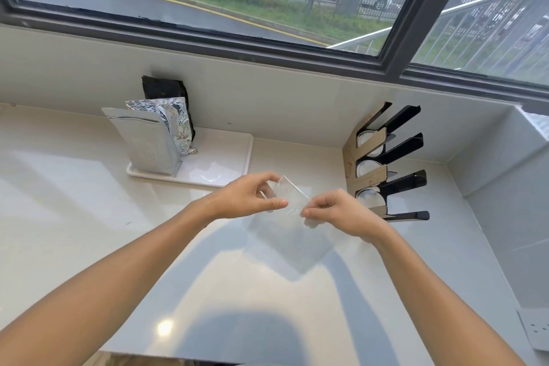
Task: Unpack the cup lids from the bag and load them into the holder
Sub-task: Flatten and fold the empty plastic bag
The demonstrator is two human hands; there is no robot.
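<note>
Two hands [252, 196], one clear bag [289, 235], three foil pouches [154, 142], one tray [225, 157].

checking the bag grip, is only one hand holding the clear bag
No, both the left hand and the right hand pinch the clear bag at its top edge.

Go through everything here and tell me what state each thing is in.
Clear bag: held up at its top edge, looks empty.
Left hand: pinching the bag.
Right hand: pinching the bag.
Holder: three slots with lids.
Silver pouch: upright, sealed.
Tray: holding pouches.
Window: closed.
</note>
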